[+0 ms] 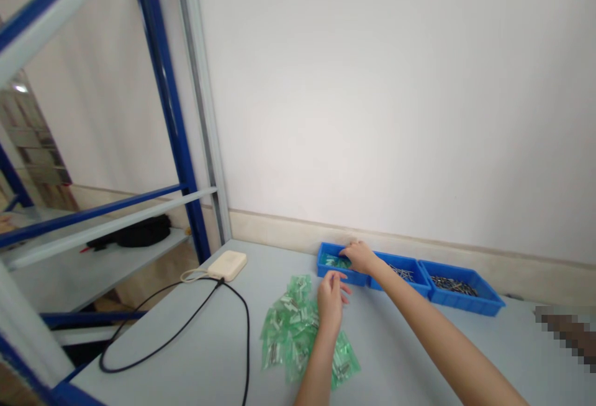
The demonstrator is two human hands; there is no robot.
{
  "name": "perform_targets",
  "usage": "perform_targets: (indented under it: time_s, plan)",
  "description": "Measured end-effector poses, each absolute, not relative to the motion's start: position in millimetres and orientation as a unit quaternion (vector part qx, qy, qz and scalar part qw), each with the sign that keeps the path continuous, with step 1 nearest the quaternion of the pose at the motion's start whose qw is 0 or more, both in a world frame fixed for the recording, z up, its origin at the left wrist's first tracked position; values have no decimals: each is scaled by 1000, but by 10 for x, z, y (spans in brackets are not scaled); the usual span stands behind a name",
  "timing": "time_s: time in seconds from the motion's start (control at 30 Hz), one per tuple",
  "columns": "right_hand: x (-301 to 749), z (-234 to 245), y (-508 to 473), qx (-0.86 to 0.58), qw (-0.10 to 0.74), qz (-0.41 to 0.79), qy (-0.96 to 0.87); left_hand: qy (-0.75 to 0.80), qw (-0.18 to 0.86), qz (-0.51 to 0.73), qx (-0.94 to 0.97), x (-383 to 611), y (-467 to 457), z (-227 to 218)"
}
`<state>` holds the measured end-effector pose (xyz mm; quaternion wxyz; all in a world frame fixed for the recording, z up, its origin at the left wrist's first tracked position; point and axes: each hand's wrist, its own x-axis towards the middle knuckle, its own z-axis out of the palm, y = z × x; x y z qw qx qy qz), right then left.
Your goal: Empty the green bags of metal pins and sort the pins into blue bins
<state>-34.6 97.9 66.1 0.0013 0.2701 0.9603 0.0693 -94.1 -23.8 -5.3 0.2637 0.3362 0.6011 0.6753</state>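
Observation:
My right hand (360, 257) reaches into the leftmost blue bin (343, 277), where small green plastic bags (334, 261) lie. Its fingers bend down at the bin's contents, and their tips are mostly hidden, so a grip cannot be made out. Just in front of that bin, my left hand (331, 297) hovers with loosely curled fingers set apart and nothing visible in them. Below and left of it, a pile of green clear bags (288, 322) with metal pieces inside is spread on the grey table (200, 338). My left forearm covers part of the pile.
To the right stand a middle blue bin (405, 269) with silver pins and another blue bin (465, 297) with darker metal pieces. A cream box (227, 265) with a black cable (248, 331) lies left. A blue rack post (167, 102) rises beside the table. Blurred brown object (565, 331), far right.

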Motion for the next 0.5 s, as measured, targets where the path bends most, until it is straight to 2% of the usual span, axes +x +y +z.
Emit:
perform_targets:
  time_s: [0.23, 0.5]
  plan:
    - [-303, 628, 1129, 259, 17, 80, 962, 606, 263, 659, 359, -952, -242, -71]
    - [-253, 636, 1116, 204, -4, 81, 976, 610, 271, 652, 360, -950, -227, -50]
